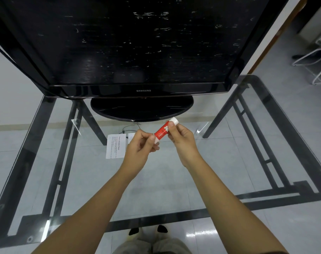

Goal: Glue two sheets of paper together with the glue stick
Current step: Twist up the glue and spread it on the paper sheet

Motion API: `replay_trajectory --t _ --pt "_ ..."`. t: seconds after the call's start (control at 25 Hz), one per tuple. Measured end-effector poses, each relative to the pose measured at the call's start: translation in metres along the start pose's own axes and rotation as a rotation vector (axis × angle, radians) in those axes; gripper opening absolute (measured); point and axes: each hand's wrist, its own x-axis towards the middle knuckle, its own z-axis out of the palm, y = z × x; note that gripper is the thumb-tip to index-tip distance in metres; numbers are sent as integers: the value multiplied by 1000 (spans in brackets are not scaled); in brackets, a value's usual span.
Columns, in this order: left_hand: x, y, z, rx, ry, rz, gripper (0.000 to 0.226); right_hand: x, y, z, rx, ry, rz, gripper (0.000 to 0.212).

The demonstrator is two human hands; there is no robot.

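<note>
1. Both hands hold one red glue stick (161, 133) in the air above the glass table (156, 189). The left hand (140, 149) pinches its near, lower end between thumb and fingers. The right hand (182, 142) grips the upper part, thumb lying just below the white cap (174, 120).
2. The stick is tilted, with the cap on and pointing far right.
3. A printed sheet (115, 146) lies flat on the glass, just left of the left hand. A second sheet (131, 138) beside it is mostly hidden behind that hand.
4. Farther off, a Samsung television (137, 43) stands on its oval stand (141, 108), with a black cable (128, 127) near the stand.
</note>
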Motion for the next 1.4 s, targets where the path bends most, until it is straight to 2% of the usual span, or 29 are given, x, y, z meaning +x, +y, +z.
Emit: replay_trajectory --t 0.08,0.28,0.44,0.6,0.72,0.8,0.88,1.04,1.16,1.24,1.32,1.4 --pt "-1 -2 0 -50 15 -13 6 -2 0 2 -16 13 -1 22" --pt "-5 -3 1 -105 63 -29 16 -6 3 7 -25 65 -8 24" --pt "-6 1 -5 -326 30 -261 19 -9 -1 10 -49 45 -27 22" --pt "-10 4 -8 -265 38 -194 5 -12 -2 17 -60 48 -19 20" --pt "-15 4 -9 -249 99 -169 12 -14 -4 22 -70 39 -16 24" --pt "-15 7 -12 -418 97 -276 8 -15 -7 24 -77 21 -20 25" --pt "-13 12 -17 -526 89 -383 23 -16 -9 27 -83 3 -38 23" --pt "-17 15 -21 -488 72 -275 7 -18 -11 30 -86 -4 -47 19" --pt "-22 12 -24 -393 87 -225 11 -21 -13 32 -88 -10 -39 16" --pt "-21 13 -25 -420 90 -273 16 -22 -13 33 -89 -11 -39 16" --pt "-18 15 -26 -497 97 -396 26 -23 -14 33 -96 -11 -46 16" --pt "-18 15 -28 -466 91 -417 29 -24 -15 33 -103 -14 -56 17"
